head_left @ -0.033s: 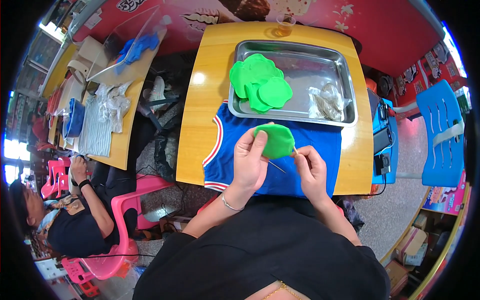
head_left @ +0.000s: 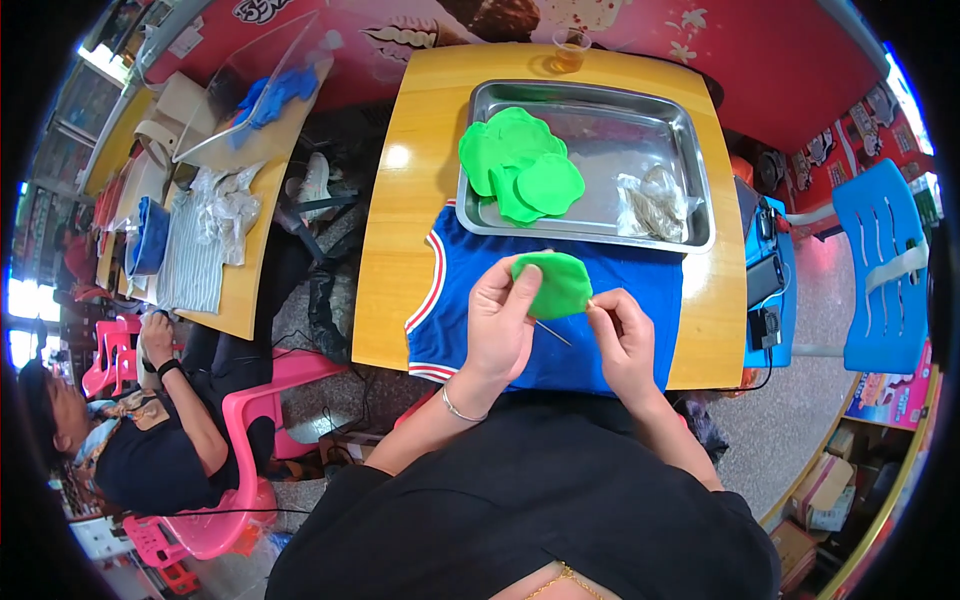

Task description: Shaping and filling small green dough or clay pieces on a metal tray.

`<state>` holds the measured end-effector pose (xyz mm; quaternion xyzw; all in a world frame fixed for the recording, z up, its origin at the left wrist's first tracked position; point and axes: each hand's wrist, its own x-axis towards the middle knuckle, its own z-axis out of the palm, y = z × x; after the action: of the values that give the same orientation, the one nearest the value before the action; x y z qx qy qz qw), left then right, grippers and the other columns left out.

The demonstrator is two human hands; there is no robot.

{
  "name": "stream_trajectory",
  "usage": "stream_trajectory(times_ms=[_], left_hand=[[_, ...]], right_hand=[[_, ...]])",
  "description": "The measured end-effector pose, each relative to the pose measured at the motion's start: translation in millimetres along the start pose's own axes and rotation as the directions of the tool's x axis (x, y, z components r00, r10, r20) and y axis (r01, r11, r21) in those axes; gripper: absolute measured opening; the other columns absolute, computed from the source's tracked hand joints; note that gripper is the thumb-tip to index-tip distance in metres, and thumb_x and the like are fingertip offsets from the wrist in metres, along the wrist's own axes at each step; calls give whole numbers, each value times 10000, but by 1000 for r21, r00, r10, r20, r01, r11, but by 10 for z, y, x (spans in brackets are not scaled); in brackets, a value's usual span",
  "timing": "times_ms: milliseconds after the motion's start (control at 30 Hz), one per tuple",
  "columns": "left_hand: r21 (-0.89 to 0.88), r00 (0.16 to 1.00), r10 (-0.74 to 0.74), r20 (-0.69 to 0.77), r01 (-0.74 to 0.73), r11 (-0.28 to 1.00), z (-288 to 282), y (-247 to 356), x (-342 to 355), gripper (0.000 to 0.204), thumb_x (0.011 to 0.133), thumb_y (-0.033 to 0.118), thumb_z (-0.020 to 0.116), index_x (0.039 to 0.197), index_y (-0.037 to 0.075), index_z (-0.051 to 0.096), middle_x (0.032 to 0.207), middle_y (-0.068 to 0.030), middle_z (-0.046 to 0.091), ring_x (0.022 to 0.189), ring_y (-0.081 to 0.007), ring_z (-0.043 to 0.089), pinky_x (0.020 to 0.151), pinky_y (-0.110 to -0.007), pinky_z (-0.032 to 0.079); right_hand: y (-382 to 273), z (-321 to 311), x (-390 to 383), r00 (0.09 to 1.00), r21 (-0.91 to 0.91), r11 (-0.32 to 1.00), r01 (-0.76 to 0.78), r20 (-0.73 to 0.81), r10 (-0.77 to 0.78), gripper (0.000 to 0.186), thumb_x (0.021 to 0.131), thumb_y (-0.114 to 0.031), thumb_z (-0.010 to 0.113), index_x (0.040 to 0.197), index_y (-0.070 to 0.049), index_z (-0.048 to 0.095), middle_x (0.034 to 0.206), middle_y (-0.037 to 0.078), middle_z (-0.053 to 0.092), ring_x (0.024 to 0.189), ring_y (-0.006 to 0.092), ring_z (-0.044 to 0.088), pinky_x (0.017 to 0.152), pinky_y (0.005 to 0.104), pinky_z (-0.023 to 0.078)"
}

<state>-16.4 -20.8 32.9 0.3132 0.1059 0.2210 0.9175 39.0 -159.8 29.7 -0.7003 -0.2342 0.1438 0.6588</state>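
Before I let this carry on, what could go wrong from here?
The green piece, held in the left hand with the right hand at its edge, might tear if pulled. The thin rod over the blue jersey could get knocked away. The cup beyond the metal tray might tip if the tray is pushed back.

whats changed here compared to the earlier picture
The flat, rounded green sheet has shifted very slightly right and down. The left hand keeps its grip on it; the right hand stays at its edge. The rectangular silver metal tray hasn't moved.
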Motion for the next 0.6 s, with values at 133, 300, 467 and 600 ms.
stream_trajectory(times_ms=[133,300,467,600], left_hand=[[294,993,28,112,-60,954,62,119,-19,214,885,63,577,1089,0,571,973,-65,636,868,-99,607,770,-227,494],[441,987,55,153,-118,890,125,185,-39,138,871,70,606,987,0,579,890,-32,626,783,-50,569,673,-188,472],[556,987,75,143,-143,819,135,237,-44,81,854,76,628,874,13,581,756,20,580,684,-5,484,573,-166,394],[567,986,69,153,-145,811,116,265,-12,67,848,70,629,844,18,587,736,30,572,679,-1,480,568,-170,393]], right_hand=[[-113,-33,90,976,-314,925,214,25,-217,44,788,9,614,825,4,591,735,86,561,592,159,528,531,248,415],[-176,-11,102,965,-369,893,257,50,-257,86,750,23,628,821,-4,589,728,81,556,575,169,535,503,270,423],[-116,-22,114,921,-432,817,382,110,-373,109,726,40,642,798,-16,582,726,76,557,564,177,542,487,281,432],[-108,-76,123,891,-462,764,451,183,-415,153,689,52,657,785,-25,566,723,84,551,564,198,547,491,278,439]])
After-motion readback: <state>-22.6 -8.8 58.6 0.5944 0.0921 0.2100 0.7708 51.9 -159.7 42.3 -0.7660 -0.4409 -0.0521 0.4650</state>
